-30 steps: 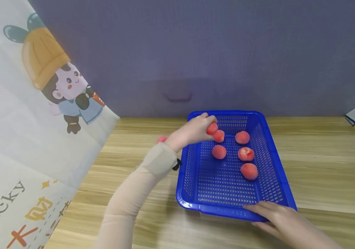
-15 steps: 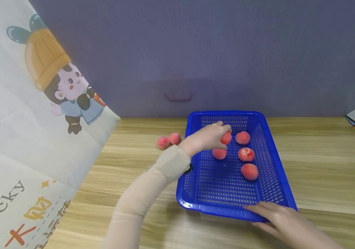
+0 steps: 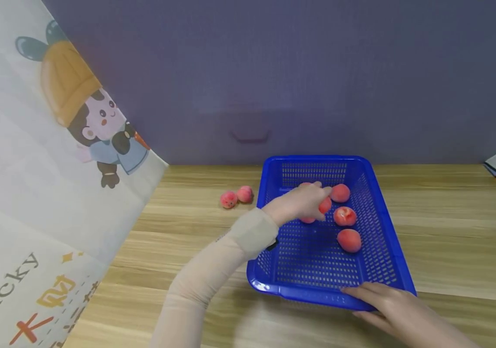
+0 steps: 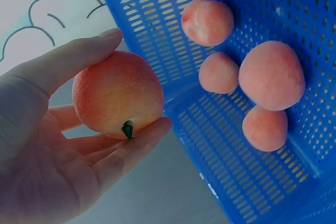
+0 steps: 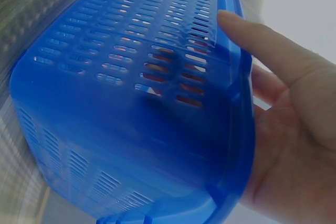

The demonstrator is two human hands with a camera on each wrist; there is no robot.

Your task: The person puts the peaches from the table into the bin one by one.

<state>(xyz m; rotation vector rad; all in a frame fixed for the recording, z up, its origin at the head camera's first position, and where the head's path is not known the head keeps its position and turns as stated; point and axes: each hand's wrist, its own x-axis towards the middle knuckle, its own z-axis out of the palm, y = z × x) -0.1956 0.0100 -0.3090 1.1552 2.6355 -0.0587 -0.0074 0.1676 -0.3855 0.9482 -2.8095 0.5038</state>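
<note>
A peach is gripped by the left hand over the basket, left of three peaches; its near rim is held by the right hand.

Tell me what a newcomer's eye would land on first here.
Probably the bright blue basket, right of centre in the head view, with red peaches inside. Next might come the held peach, gripped by the left hand over the basket, then the orange-hatted cartoon figure at the left.
</note>
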